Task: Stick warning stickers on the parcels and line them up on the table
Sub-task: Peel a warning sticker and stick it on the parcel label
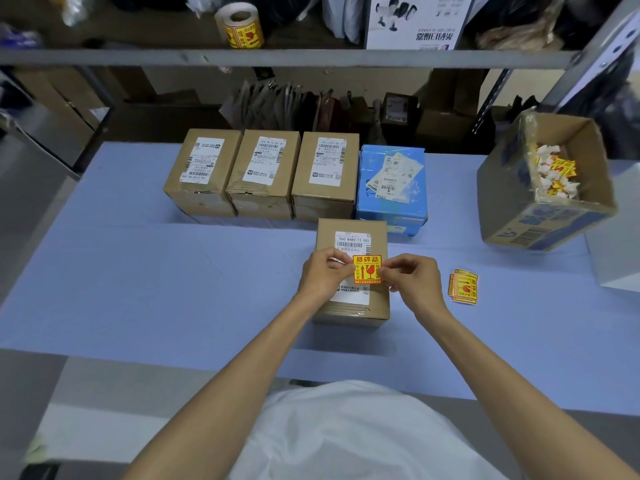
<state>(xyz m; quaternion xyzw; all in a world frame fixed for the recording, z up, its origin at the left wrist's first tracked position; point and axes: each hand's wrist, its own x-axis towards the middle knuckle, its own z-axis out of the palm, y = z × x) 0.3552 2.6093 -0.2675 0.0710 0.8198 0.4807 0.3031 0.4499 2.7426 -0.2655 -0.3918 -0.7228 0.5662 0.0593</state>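
Brown cardboard makes up the nearest parcel [327, 233], which stands on the pale blue tabletop [173, 289] just right of the frame's centre, with a white shipping label [351, 241] on its top face. Over the lower half of that label sits a yellow and red warning sticker [367, 269]. The left hand [323, 271] pinches its left edge between curled fingers and thumb, and the right hand [412, 277] pinches its right edge the same way, so both hands are closed on the sticker. Whether the sticker already lies flat against the label or is held just above it cannot be told. Behind this parcel, in the upper middle of the frame, three more brown parcels [263, 199] stand side by side in a row, touching or nearly so, each with a white label on top. A blue parcel [393, 209] closes the row at its right end and carries several overlapping paper labels; the near parcel's far right corner is just in front of it. To the right of the hands a small stack of warning stickers [464, 285] lies on the tabletop. At the right edge an open carton [512, 202] leans tilted and holds crumpled yellow and white sticker scraps [554, 174]. On the shelf [311, 57] across the top of the frame a sticker roll [240, 26] stands at upper left, and a white printed box [415, 26] stands further right.
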